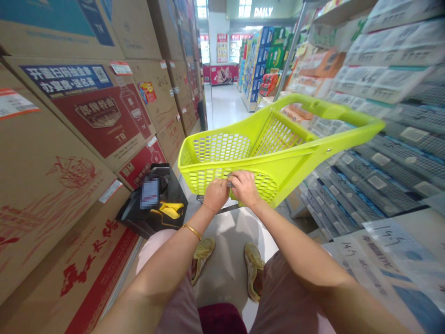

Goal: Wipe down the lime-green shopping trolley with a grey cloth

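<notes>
A lime-green shopping cart with perforated basket sides stands crosswise in front of me, its handle toward the right. Against its near side, my left hand and my right hand are close together with fingers closed. Between them shows a small bit of something grey, perhaps cloth, too small to name. Both hands seem to pinch it; whether they also touch the cart's wall I cannot tell. The inside of the basket that I can see shows only its green walls.
Stacked cardboard cartons wall the left side. A black open bag or box holding a yellow item stands on the floor beside my left leg. Packaged goods fill the right side. A pale floor aisle runs ahead past the cart.
</notes>
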Motion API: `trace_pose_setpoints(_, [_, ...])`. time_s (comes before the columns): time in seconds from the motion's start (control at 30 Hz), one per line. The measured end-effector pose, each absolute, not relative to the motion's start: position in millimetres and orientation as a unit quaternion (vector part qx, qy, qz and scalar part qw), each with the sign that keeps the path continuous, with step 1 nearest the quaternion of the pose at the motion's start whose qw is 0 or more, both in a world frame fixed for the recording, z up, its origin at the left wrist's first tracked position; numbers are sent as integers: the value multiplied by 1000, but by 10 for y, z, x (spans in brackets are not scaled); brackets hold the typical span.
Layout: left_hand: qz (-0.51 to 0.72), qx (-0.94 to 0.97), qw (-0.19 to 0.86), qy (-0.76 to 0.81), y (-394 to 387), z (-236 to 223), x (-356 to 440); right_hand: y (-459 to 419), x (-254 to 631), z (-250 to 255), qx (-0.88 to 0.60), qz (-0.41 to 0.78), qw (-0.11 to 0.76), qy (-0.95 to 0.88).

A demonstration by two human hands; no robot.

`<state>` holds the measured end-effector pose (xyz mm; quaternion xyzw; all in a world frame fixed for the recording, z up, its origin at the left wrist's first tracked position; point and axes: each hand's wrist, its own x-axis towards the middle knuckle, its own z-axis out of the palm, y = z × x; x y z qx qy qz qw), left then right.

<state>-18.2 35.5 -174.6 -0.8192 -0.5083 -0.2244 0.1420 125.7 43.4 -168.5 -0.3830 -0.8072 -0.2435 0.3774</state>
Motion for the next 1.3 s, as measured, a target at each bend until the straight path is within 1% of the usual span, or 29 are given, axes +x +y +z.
trace_pose_setpoints(0.17, [-240,-828,170,-477,380,-1715,-53,423,1381,-1476,-426,-222,424,-768])
trace_pose_setpoints(0.3, [-232,-816,164,-504,423,-1742,88,475,1451,-1450,-431,-215,453,-750])
trace_pose_setpoints(0.43, [-252,-785,134,-550,438,-1706,183,538,1465,-1545,-436,-223,432,-757])
trace_pose_setpoints(0.6, [-256,-794,85,-545,468,-1679,151,557,1462,-1686,-424,-251,385,-780])
trace_pose_setpoints(0.83, [-260,-814,100,-511,481,-1720,53,466,1450,-1711,-424,-264,362,-787])
trace_pose_setpoints(1.07, [-229,-832,94,-497,477,-1722,-70,372,1357,-1718,-440,-246,351,-789])
trace_pose_setpoints(1.2, [-228,-837,93,-489,471,-1717,-157,363,1324,-1809,-443,-227,341,-798])
trace_pose_setpoints(1.3, [-234,-834,96,-491,469,-1711,-198,373,1312,-1957,-425,-229,310,-819])
